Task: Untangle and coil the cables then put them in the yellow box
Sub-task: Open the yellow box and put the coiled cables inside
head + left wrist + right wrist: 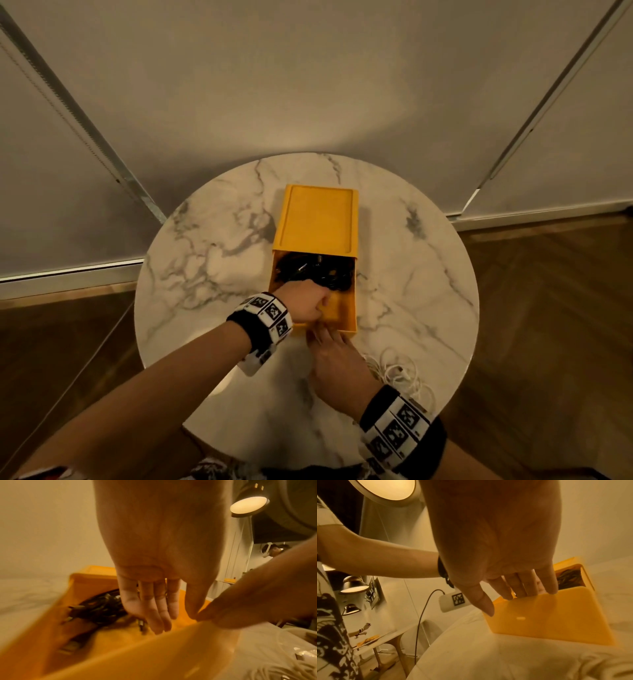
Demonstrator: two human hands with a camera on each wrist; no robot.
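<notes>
The yellow box (317, 219) lies on the round marble table (205, 240) with its drawer (346, 325) pulled out towards me. Coiled black cables (308, 270) fill the drawer's far half. My left hand (308, 301) reaches down into the drawer; in the left wrist view its fingers (154, 608) are straight beside the black cables (101, 608) and hold nothing. My right hand (334, 363) is at the drawer's near end. Its straight fingers (518, 588) touch the top edge of the front wall (547, 618). A loose white cable (400, 373) lies tangled on the table by my right wrist.
The table's edge curves close behind my right wrist, with wooden floor below. Bare marble shows left and right of the box. A wall and curtain rails stand behind the table. A lamp (248, 505) shines overhead.
</notes>
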